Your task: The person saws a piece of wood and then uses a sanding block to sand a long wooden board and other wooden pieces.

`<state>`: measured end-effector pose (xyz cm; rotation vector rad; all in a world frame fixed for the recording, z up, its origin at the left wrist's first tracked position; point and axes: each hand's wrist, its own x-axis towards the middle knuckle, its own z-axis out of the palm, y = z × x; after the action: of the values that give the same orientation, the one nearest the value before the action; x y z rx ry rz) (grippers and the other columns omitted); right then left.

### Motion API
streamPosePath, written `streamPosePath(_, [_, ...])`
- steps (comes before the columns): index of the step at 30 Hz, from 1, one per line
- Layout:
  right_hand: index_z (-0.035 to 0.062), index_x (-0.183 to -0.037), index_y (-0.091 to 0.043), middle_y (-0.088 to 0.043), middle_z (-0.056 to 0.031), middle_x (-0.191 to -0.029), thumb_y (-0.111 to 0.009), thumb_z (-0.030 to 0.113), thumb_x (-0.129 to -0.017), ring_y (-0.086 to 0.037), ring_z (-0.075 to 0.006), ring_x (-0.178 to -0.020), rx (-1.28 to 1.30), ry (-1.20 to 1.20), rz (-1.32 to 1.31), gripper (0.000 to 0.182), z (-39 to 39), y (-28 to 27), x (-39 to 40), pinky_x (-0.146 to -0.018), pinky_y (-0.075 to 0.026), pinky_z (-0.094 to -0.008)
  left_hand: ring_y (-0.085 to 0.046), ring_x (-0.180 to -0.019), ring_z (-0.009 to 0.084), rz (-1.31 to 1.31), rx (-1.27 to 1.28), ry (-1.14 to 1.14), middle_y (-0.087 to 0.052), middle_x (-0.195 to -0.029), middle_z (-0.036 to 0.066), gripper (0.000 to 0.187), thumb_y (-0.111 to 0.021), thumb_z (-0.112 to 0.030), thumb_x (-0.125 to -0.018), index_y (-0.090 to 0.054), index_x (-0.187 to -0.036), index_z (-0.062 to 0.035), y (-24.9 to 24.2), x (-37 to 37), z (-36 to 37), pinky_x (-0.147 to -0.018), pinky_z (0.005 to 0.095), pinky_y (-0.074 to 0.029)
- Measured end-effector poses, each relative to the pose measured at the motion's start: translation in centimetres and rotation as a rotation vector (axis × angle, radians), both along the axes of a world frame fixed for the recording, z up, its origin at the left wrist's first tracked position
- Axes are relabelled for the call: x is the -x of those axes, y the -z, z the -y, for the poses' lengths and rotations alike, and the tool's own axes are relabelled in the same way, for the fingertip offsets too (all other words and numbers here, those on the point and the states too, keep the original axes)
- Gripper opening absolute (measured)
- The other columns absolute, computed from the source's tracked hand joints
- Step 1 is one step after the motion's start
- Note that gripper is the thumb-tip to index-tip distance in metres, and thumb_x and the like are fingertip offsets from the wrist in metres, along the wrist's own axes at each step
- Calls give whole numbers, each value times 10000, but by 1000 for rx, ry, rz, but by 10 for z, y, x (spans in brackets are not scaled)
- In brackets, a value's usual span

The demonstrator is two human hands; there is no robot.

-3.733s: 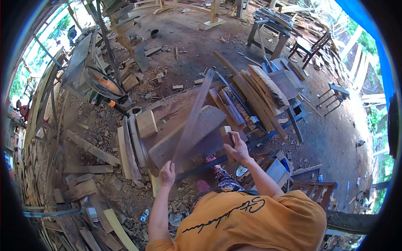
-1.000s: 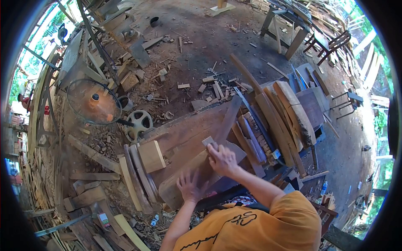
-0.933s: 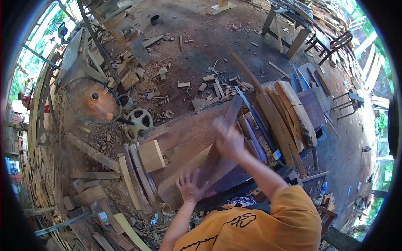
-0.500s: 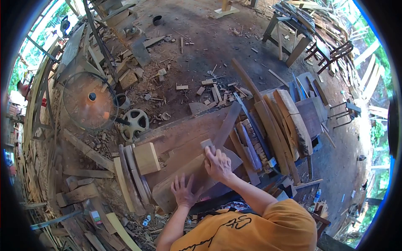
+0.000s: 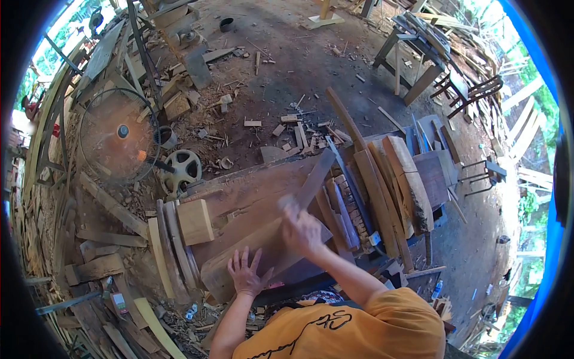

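My left hand (image 5: 249, 276) lies with its fingers spread on the near face of a thick wooden block (image 5: 222, 269) on the workbench (image 5: 239, 190). To its right, my right hand (image 5: 304, 232) is closed round a small pale block (image 5: 288, 203), blurred by motion, above the far edge of the wooden block. A flat dark board (image 5: 315, 178) slants away just beyond my right hand. The lower part of the thick block is hidden by my hands and forearms.
A square wood block (image 5: 195, 222) and curved pieces sit at the bench's left end. Long boards (image 5: 382, 197) are stacked on the right. A round fan (image 5: 119, 134) stands at the left beside a spoked wheel (image 5: 180, 172). Wood scraps litter the floor.
The whole view has shifted, so the bench appears farther left. My right hand has blurred with motion, still round the small block. My left hand stays spread on the thick block.
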<state>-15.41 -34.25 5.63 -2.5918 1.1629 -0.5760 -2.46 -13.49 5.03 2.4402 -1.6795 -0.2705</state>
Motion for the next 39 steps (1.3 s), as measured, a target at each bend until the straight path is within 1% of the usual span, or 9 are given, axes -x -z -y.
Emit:
streamPosePath(3, [117,-1358,-499,-597,-222,-928,-620,222,-824,-638,-345,-699,-96,-211,-14,558,35,-10,18,-551,-515,-518,-353,-1369,399,4,-23,9,-452,-1440,139,712,-671,-604,-786,-526,-1401,-273,2,-1,3,-1109,580,-228])
streamPosePath(8, [167,-1287,-456,-591,-224,-1006,-599,278,-871,-622,-432,-886,-211,336,-80,453,212,-17,13,-729,-489,-566,-333,-1377,385,-1,-6,4,-421,-1457,113,700,-677,-591,-794,-512,-1408,-298,5,-1,0,-1115,586,-234])
streamPosePath(12, [135,-1355,-444,-586,-243,-966,-604,213,-834,-623,-437,-808,-22,454,-21,550,131,-4,-3,-680,-502,-551,-349,-1370,393,29,22,3,-442,-1449,130,732,-688,-601,-769,-528,-1402,-270,7,1,-1,-1112,579,-229])
streamPosePath(18, [203,-1268,-569,-609,-199,-942,-627,192,-748,-628,-355,-673,-22,-256,149,524,17,-14,15,-559,-530,-512,-355,-1368,381,13,-20,1,-454,-1438,138,725,-693,-592,-771,-530,-1399,-270,-2,2,5,-1115,566,-234])
streamPosePath(23, [200,-1229,-510,-641,-227,-926,-601,316,-854,-658,-439,-895,-15,327,-46,403,214,1,23,-746,-516,-565,-366,-1351,371,17,20,0,-457,-1432,133,706,-673,-598,-792,-527,-1396,-265,1,1,0,-1109,553,-240])
streamPosePath(26, [185,-1274,-483,-673,-218,-1132,-625,353,-827,-647,-412,-1063,-408,549,-129,498,278,-36,27,-923,-491,-484,-361,-1352,368,41,17,6,-453,-1427,127,708,-661,-605,-796,-519,-1401,-265,0,2,-1,-1110,547,-236])
streamPosePath(30, [139,-1351,-470,-671,-140,-983,-603,372,-919,-674,-263,-880,-1091,235,1112,508,249,-36,51,-775,-547,-404,-356,-1354,365,28,63,-12,-449,-1424,122,703,-654,-605,-800,-516,-1401,-267,0,3,-3,-1114,541,-231])
streamPosePath(36, [60,-1300,-509,-654,-159,-955,-588,416,-954,-671,-249,-754,-1907,-68,1271,503,117,-79,73,-629,-565,-332,-376,-1343,365,15,100,-34,-467,-1391,121,660,-670,-579,-798,-534,-1372,-284,-1,5,-5,-1110,561,-246])
streamPosePath(39, [124,-1379,-448,-643,-172,-1025,-604,302,-937,-679,-269,-844,-1086,185,754,502,46,-100,41,-689,-566,-350,-387,-1334,365,21,144,-26,-478,-1382,121,662,-671,-576,-798,-535,-1377,-285,4,5,-7,-1110,557,-249])
